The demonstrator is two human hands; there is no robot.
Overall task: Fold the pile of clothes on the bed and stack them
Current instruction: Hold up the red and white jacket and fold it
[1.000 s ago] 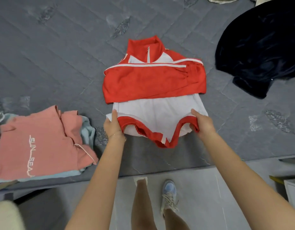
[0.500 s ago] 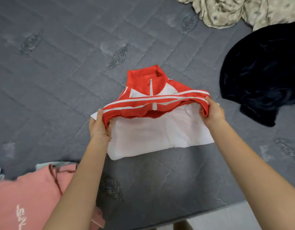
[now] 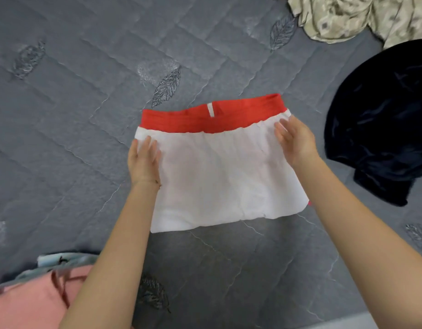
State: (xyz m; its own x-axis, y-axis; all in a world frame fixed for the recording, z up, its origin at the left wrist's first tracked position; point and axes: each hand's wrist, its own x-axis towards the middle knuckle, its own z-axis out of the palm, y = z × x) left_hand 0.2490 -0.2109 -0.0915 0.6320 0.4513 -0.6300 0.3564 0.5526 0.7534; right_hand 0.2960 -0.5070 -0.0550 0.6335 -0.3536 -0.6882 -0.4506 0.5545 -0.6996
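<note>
A red and white jacket [image 3: 219, 172] lies folded into a flat rectangle in the middle of the grey quilted bed [image 3: 86, 103], white side up with its red hem band at the far edge. My left hand [image 3: 144, 160] rests flat on its left edge, fingers straight. At the garment's right top corner my right hand [image 3: 295, 138] lies with fingers extended on the white cloth. Neither hand grips the fabric. A stack of folded clothes [image 3: 38, 298], with a pink top uppermost, sits at the near left corner.
A dark navy garment [image 3: 381, 124] lies crumpled to the right. A beige patterned cloth [image 3: 352, 17] is bunched at the far right corner. The bed's near edge shows at the bottom right.
Both hands carried the lower half of the jacket up and over the red top half, laid it down and let go. They now lie flat on the folded garment.
</note>
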